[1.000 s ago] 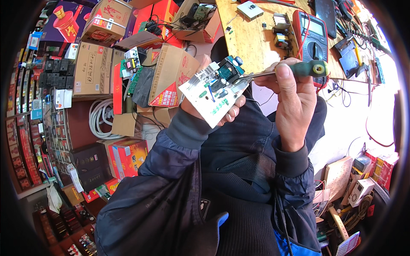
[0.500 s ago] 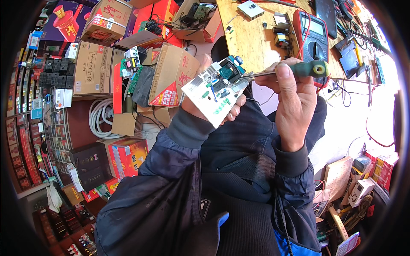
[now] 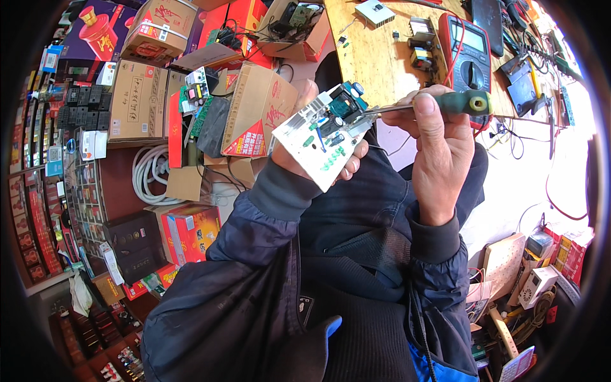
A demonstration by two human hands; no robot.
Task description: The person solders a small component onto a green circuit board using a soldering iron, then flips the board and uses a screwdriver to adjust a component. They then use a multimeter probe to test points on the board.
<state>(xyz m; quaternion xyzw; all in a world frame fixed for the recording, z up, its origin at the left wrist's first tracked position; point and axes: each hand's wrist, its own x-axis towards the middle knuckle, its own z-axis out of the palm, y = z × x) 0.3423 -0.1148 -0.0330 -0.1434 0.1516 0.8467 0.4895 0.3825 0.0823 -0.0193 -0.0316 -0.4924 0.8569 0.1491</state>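
A white circuit board [image 3: 307, 151] with a dark green transformer [image 3: 344, 104], metal heat sinks and small parts is tilted above my lap. My left hand [image 3: 354, 159] grips it from beneath, fingertips curling round its right edge and thumb behind its upper left edge. In my right hand [image 3: 439, 146] is a screwdriver [image 3: 459, 102] with a green handle, pinched between thumb and fingers. Its metal shaft points left, the tip at the board's right side beside the transformer and a heat sink. Whether the tip touches a part I cannot tell.
A wooden table [image 3: 366, 60] ahead carries a red multimeter [image 3: 470, 54], loose electronic parts and a small metal-cased unit [image 3: 375, 13]. Cardboard boxes [image 3: 262, 111] with boards and cables crowd the left. A coiled white cable [image 3: 151, 178] lies below them. More clutter stands at the lower right.
The screwdriver tip has shifted slightly right along the board's edge. The board has barely moved, and both hands keep their grips.
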